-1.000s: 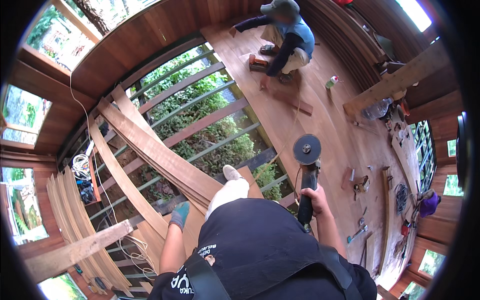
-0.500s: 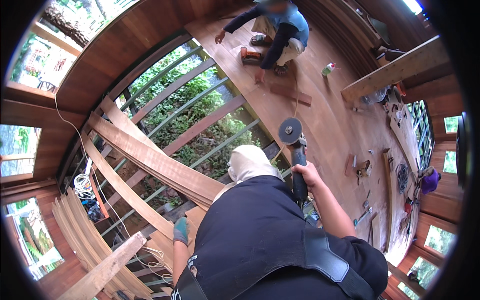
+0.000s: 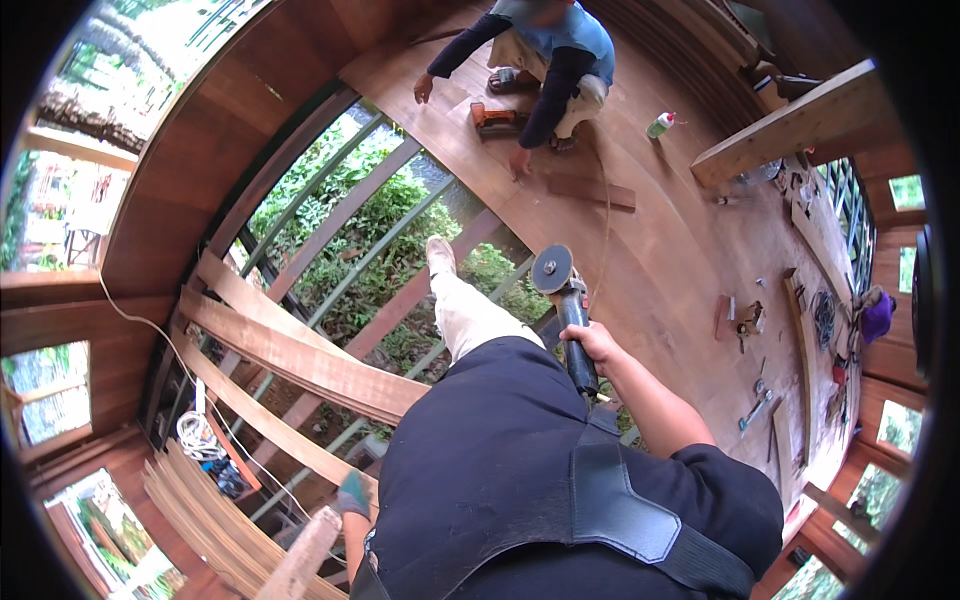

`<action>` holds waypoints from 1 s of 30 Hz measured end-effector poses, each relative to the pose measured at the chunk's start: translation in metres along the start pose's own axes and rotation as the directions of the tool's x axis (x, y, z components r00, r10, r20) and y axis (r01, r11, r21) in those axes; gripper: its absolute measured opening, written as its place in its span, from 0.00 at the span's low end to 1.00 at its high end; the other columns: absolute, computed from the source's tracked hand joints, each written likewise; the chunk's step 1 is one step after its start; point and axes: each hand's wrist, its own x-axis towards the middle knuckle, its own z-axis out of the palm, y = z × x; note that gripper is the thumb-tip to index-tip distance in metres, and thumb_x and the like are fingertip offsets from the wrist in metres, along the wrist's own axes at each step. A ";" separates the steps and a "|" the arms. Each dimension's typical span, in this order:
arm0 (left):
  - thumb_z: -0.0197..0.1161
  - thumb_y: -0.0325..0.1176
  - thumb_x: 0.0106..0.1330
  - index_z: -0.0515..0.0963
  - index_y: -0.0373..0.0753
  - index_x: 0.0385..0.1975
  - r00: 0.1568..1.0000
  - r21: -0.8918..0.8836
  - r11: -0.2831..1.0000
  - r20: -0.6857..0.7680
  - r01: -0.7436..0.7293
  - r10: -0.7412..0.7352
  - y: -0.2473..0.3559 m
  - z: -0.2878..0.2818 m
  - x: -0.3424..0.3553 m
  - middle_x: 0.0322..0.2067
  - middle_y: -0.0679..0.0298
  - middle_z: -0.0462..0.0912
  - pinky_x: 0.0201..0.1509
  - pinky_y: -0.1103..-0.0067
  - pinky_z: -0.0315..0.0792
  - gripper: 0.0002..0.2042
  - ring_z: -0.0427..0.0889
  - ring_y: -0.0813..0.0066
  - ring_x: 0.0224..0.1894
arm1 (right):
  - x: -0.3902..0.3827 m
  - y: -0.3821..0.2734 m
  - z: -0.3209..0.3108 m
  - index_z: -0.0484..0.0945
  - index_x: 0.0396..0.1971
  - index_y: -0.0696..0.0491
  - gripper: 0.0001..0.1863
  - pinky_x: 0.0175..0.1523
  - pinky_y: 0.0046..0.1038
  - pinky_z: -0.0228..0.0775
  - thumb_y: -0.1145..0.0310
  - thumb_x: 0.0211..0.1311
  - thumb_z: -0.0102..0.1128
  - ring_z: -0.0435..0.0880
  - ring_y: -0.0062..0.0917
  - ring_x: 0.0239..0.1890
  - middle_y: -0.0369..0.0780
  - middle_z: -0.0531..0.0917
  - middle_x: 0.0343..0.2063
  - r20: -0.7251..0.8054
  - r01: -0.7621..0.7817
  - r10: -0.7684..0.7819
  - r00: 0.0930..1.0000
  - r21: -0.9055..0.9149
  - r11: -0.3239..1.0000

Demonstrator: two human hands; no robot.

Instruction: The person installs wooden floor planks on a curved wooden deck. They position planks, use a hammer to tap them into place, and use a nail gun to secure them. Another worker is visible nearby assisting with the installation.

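My bare right hand (image 3: 592,343) is closed round the body of an angle grinder (image 3: 575,325). The grinder points away from me, its round dark disc (image 3: 552,269) at the far end and facing up. My left hand (image 3: 353,493), in a green and grey glove, is low at my left side, next to a long wooden plank (image 3: 262,422). Its fingers look stretched out with nothing in them, though whether they touch the plank is unclear. My light-trousered leg (image 3: 470,312) reaches forward, the foot (image 3: 439,254) over a reddish floor beam (image 3: 400,302).
Open gaps between joists (image 3: 345,230) show plants below. Loose boards (image 3: 300,340) cross them on the left. A co-worker (image 3: 565,60) crouches ahead on the laid wooden floor (image 3: 660,270), by an orange power tool (image 3: 495,120). A bottle (image 3: 660,125), wrench (image 3: 757,408) and cable (image 3: 823,320) lie right.
My leg has swung forward, its foot now showing over the beams. The grinder, still in my right hand, has shifted slightly left in view. My gloved left hand has moved a little lower.
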 end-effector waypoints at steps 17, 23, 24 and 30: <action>0.54 0.48 0.69 0.75 0.47 0.35 0.923 0.536 0.754 0.274 -0.379 0.269 0.467 -0.088 0.194 0.29 0.70 0.77 0.28 0.75 0.65 0.12 0.73 0.77 0.28 | 0.097 -0.035 0.077 0.79 0.30 0.59 0.20 0.34 0.31 0.74 0.63 0.37 0.73 0.82 0.28 0.28 0.42 0.83 0.25 -0.545 -0.045 0.000 0.838 -0.070 0.997; 0.53 0.42 0.67 0.76 0.48 0.32 0.967 0.648 0.738 0.252 -0.187 0.023 0.550 -0.074 0.227 0.27 0.69 0.76 0.26 0.75 0.64 0.08 0.73 0.77 0.27 | 0.028 0.019 0.114 0.79 0.27 0.58 0.16 0.33 0.31 0.75 0.65 0.38 0.71 0.81 0.26 0.23 0.40 0.83 0.23 -0.744 0.038 0.118 0.658 0.190 0.981; 0.52 0.40 0.66 0.76 0.48 0.31 0.977 0.636 0.765 0.209 -0.106 -0.038 0.571 -0.066 0.243 0.26 0.69 0.75 0.26 0.75 0.63 0.07 0.73 0.77 0.27 | 0.027 0.050 0.113 0.80 0.30 0.57 0.17 0.34 0.31 0.75 0.65 0.39 0.71 0.81 0.25 0.25 0.39 0.83 0.23 -0.704 0.085 0.084 0.705 0.202 0.976; 0.59 0.46 0.65 0.73 0.51 0.31 0.940 0.458 0.842 0.308 -0.285 0.150 0.689 -0.002 0.270 0.25 0.74 0.74 0.27 0.75 0.64 0.09 0.70 0.79 0.24 | -0.050 0.116 0.168 0.78 0.35 0.61 0.25 0.39 0.33 0.76 0.62 0.36 0.74 0.84 0.29 0.29 0.44 0.85 0.29 -0.841 -0.047 0.344 0.417 0.358 0.933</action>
